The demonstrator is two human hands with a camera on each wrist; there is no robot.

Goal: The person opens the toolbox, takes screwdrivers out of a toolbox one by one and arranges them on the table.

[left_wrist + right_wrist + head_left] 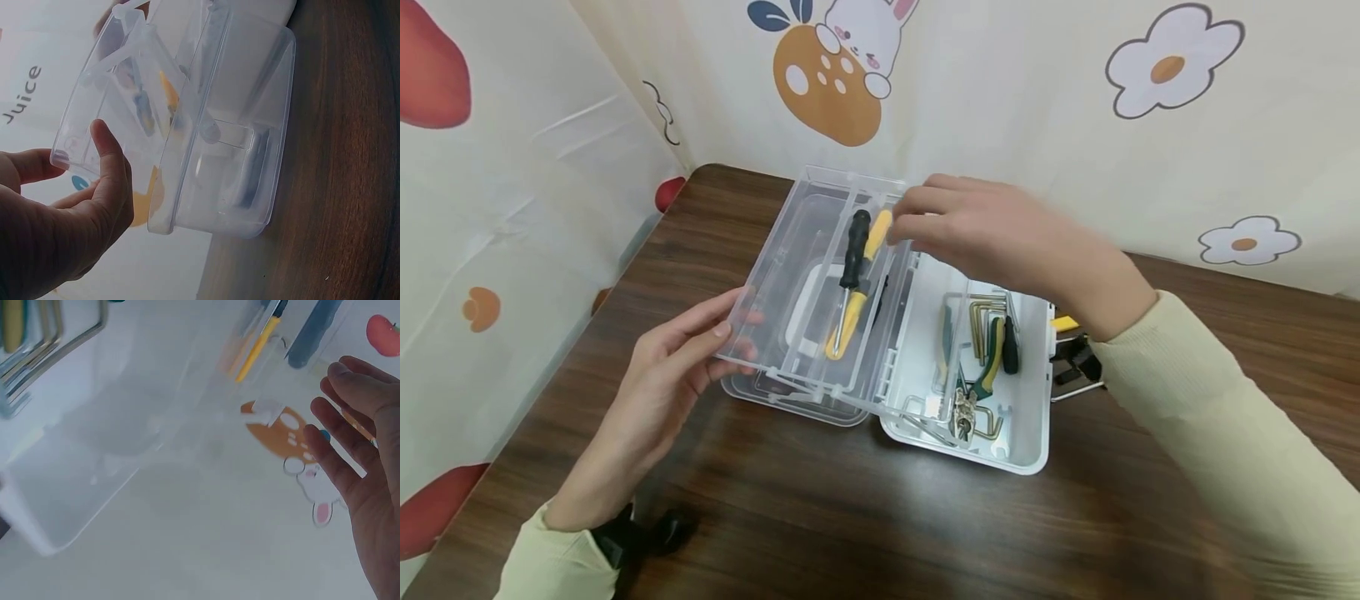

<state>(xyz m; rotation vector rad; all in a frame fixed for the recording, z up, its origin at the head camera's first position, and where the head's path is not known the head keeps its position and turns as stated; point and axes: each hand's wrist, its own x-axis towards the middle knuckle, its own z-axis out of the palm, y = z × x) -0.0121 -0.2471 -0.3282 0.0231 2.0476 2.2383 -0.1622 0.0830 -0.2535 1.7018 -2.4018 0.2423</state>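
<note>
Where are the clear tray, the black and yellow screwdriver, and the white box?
clear tray [790, 275], head view, bare left compartment floor
black and yellow screwdriver [854, 250], head view, black handle
white box [1028, 375], head view, right-hand wall

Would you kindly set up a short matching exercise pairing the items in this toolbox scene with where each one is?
Things:
1. screwdriver
2. pliers
3. left hand
4. right hand

Places:
A. in the white toolbox
B. over the tray's far end
C. lying in the clear tray
D. at the tray's near left edge

Pairs: 1-C, 2-A, 3-D, 4-B
</note>
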